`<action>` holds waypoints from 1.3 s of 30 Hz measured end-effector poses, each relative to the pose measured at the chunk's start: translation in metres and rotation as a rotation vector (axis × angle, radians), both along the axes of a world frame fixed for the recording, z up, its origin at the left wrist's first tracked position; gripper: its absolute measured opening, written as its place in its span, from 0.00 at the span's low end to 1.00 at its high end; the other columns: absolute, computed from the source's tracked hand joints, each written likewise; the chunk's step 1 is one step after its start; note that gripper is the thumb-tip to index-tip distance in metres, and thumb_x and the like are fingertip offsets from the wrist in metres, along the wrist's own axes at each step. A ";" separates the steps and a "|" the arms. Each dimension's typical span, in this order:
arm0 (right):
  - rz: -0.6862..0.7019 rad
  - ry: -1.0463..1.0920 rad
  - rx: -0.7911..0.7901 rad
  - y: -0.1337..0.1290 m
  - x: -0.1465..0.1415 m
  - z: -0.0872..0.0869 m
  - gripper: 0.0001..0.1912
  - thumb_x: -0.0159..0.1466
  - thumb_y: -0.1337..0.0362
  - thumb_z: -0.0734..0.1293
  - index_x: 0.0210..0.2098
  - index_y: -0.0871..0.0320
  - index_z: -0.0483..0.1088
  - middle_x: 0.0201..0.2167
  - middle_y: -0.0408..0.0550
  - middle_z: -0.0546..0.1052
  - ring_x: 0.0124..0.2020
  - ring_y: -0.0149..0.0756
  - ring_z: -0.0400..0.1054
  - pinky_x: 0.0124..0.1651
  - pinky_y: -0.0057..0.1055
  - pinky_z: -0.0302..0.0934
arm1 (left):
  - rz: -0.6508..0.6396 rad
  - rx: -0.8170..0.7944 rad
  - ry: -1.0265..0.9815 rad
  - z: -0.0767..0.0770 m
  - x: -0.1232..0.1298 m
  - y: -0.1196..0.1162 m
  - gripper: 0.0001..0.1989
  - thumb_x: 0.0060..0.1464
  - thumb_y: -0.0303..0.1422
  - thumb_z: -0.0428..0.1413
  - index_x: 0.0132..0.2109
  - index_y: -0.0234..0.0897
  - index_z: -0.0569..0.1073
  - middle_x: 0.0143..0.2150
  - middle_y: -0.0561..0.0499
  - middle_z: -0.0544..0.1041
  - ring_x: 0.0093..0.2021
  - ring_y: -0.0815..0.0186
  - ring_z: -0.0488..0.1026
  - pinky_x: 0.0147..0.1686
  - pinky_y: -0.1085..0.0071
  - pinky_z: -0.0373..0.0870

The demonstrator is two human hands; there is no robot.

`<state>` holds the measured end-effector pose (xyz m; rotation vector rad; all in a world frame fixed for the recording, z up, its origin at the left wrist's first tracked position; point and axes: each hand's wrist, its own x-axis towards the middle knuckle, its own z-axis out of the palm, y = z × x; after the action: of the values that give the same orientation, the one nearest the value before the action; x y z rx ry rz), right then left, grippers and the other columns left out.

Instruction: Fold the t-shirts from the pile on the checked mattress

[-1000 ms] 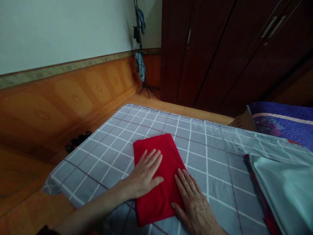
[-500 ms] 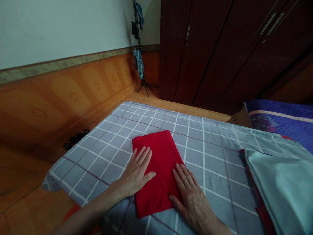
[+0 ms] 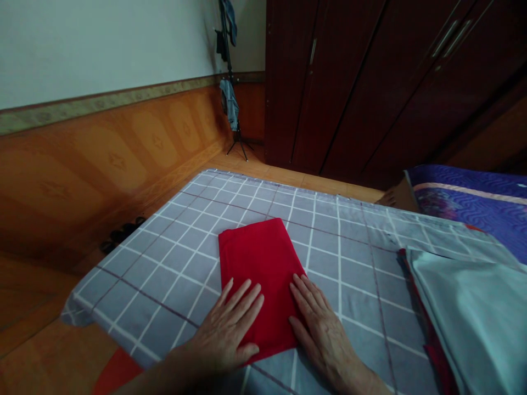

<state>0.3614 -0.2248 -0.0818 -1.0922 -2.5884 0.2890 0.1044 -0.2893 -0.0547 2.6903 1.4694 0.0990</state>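
A folded red cloth (image 3: 261,255), roughly rectangular, lies flat on the grey checked cover (image 3: 181,258) of a table. Across the near left part of the cloth rests my left hand (image 3: 228,323), palm down with its fingers spread. My right hand (image 3: 319,321) lies along the cloth's right edge, fingers stretched out and the fingertips on the red fabric. Neither hand grips anything. The kind of garment or cloth cannot be made out from its folded shape.
On the right lies a pile of pale green cloth (image 3: 465,307) with dark red fabric under it. Beyond are a purple bedspread (image 3: 473,192), a dark wardrobe (image 3: 329,82) and a coat stand (image 3: 230,71). Something red (image 3: 117,373) shows below the table's near left edge.
My left hand has slid toward me over the red cloth, from its left middle to the near left part. My right hand stays at the right edge. The view has shifted slightly.
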 end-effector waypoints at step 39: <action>-0.104 -0.063 0.257 -0.011 0.013 -0.005 0.34 0.65 0.63 0.58 0.68 0.57 0.43 0.66 0.54 0.53 0.64 0.50 0.51 0.58 0.49 0.59 | -0.265 0.428 -0.056 -0.011 -0.021 -0.016 0.16 0.61 0.40 0.51 0.53 0.43 0.70 0.54 0.51 0.74 0.57 0.59 0.65 0.62 0.56 0.55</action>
<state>0.3746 -0.2359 -0.0868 -1.1510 -2.5235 -0.1011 0.0836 -0.3053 -0.0655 3.1558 1.1715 0.5232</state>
